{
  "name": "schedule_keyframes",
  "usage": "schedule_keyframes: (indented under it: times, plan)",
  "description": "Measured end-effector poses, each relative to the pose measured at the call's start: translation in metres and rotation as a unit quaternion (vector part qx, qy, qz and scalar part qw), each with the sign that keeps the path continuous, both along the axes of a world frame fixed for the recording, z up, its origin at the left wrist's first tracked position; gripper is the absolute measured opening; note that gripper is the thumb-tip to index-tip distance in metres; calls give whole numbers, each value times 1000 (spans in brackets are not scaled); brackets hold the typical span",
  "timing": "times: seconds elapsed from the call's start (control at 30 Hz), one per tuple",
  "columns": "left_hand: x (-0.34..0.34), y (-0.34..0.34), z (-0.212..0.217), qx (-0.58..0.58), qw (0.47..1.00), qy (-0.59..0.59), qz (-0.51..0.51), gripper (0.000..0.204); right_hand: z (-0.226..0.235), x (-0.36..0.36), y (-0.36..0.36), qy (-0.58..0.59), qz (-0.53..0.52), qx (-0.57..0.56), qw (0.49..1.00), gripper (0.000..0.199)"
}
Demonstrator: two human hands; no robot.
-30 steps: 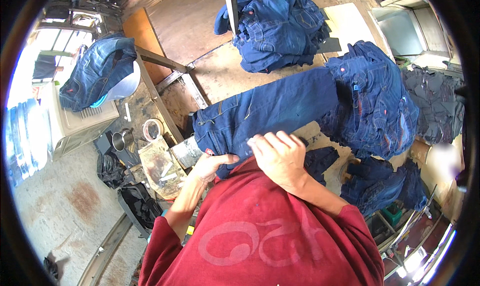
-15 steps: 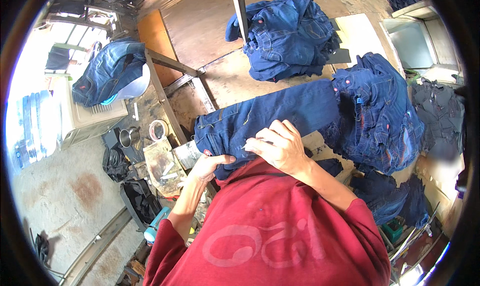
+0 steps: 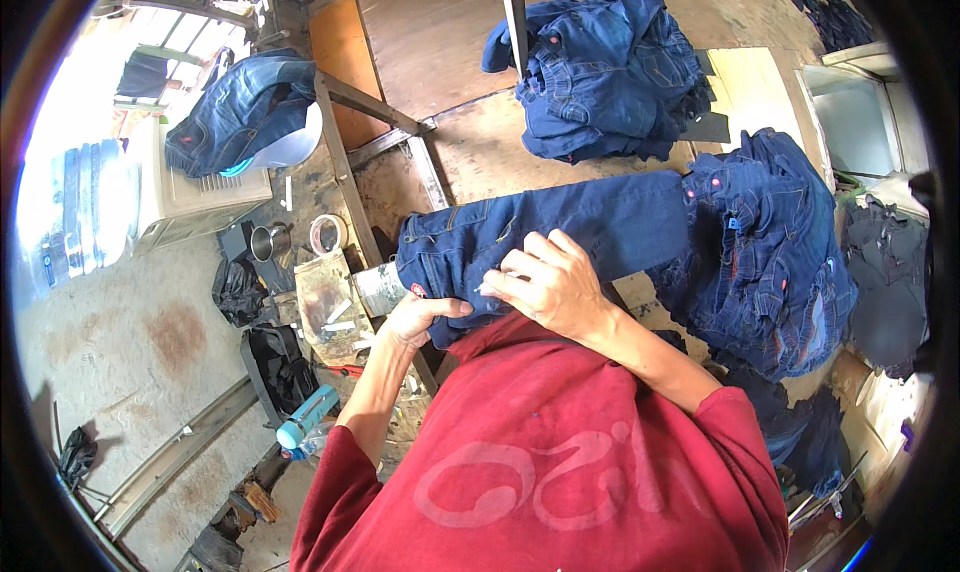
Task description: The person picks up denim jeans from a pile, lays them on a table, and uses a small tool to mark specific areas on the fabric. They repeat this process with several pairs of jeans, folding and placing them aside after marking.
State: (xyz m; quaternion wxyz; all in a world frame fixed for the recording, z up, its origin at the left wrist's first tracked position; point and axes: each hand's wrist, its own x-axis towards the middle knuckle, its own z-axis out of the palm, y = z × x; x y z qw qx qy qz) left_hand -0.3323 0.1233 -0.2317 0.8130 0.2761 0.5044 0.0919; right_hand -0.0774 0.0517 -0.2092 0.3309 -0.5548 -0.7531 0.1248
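A pair of dark blue jeans (image 3: 620, 212) lies stretched crosswise in front of me, its waist end at the left over a pale, worn board end (image 3: 380, 290). My left hand (image 3: 412, 322) grips the near edge of that waist end, thumb on top, next to a small red tag; its other fingers are hidden. Over the jeans, my right hand (image 3: 562, 290) is closed in a pinch. A small whitish bit shows at its fingertips, too small to name. At the right, the jeans' far end meets a heap of dark blue jeans (image 3: 770, 242).
Another jeans pile (image 3: 610, 82) sits at the back beside an upright metal post (image 3: 515, 22). At left are jeans draped over a pale box (image 3: 200, 197), a metal mug (image 3: 268, 242), a tape roll (image 3: 328, 234) and a light-blue bottle (image 3: 308, 417). Dark cloth (image 3: 888, 272) lies far right.
The whole view has shifted slightly, with the scene sitting further right and the bottle more visible. Both hands keep nearly the same place on the jeans; the right fingers have moved slightly.
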Motion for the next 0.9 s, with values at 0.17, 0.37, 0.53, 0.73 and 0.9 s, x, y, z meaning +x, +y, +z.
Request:
schedule_keyframes:
  times: [0.17,0.37,0.53,0.73,0.9]
  plan:
    - [0,-2,-1,14,999,-44,26,58,-3,13,5,-11,-54,-1,999,12]
    - [68,2,-23,-99,991,-23,90,36,-55,85,-16,298,-248,-117,914,14]
    - [150,-41,-53,-292,943,-73,139,44,-132,147,-63,376,-309,-244,839,14]
    - [137,-32,-69,-87,986,113,-84,77,-163,155,-88,531,-277,-296,744,18]
    - [137,67,-71,126,953,156,227,43,-157,157,-85,518,-293,-313,740,21]
